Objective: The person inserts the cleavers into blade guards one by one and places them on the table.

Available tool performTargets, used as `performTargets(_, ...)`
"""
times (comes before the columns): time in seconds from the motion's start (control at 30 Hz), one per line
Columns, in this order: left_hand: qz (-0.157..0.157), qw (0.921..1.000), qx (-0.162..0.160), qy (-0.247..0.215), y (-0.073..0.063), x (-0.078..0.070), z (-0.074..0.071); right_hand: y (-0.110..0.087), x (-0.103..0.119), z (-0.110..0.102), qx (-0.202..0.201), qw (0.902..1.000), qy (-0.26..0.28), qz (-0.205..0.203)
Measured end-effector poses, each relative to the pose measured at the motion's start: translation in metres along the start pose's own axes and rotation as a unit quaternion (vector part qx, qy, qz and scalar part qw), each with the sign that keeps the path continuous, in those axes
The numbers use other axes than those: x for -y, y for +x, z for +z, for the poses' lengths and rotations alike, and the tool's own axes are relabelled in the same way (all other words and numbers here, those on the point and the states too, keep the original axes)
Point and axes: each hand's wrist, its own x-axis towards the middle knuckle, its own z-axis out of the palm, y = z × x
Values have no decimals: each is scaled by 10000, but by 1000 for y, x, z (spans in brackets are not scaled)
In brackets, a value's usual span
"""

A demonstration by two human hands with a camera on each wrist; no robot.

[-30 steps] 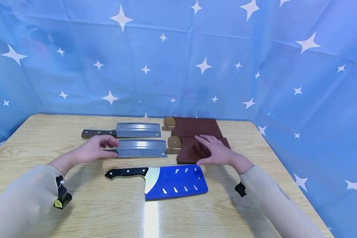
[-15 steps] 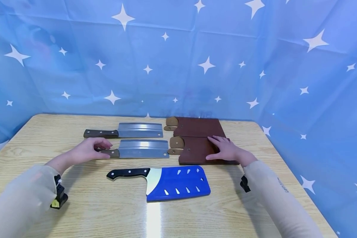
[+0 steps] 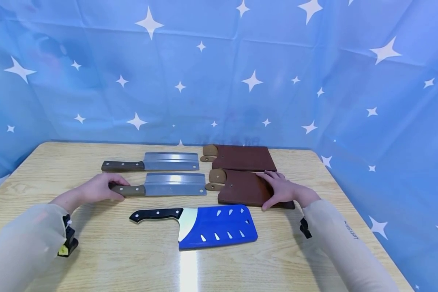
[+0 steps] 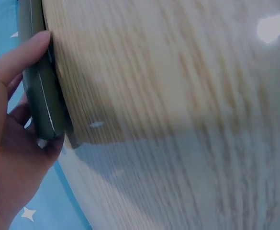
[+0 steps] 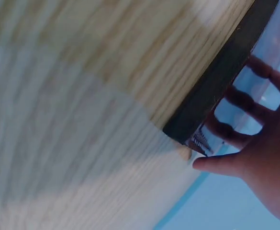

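My left hand [image 3: 98, 188] pinches the butt of the wooden handle of the nearer of two bare cleavers [image 3: 175, 185]. In the left wrist view, the thumb lies along one side of that handle [image 4: 39, 91] and the fingers curl in from the other. My right hand [image 3: 282, 191] is spread over the right end of the nearer brown leather knife sheath [image 3: 241, 187], thumb by its front edge. The right wrist view shows the straight fingers over the sheath's glossy face, above its dark edge [image 5: 221, 72]. The cleaver lies flat, blade towards the sheath.
Behind lies another bare cleaver [image 3: 171, 161], with a second brown sheath [image 3: 244, 157] to its right. In front, a black-handled cleaver [image 3: 157, 213] wears a blue blade guard [image 3: 222, 225]. A starry blue curtain [image 3: 219, 81] borders the wooden table [image 3: 113, 259].
My left hand has moved left along the nearer cleaver's handle and closed on its end. The right hand has slid right across the nearer sheath, its thumb now at the front edge.
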Motion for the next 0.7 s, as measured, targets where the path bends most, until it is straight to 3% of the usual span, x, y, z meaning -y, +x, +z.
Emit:
performTargets(0.2,188,9989,143,-410,-3,6,-1,1,-3,1,184,9998,-119,37)
performTargets(0.4,149,9936,494,-1005,-7,3,-7,1,0,0,79,9985,-534,99)
performTargets(0.53,54,9872,690,-1438,-10,3,-7,0,0,1,126,9990,-427,51)
performTargets(0.7,-21,9842,667,-1638,-13,5,-8,-1,-2,3,-54,9996,-264,-106)
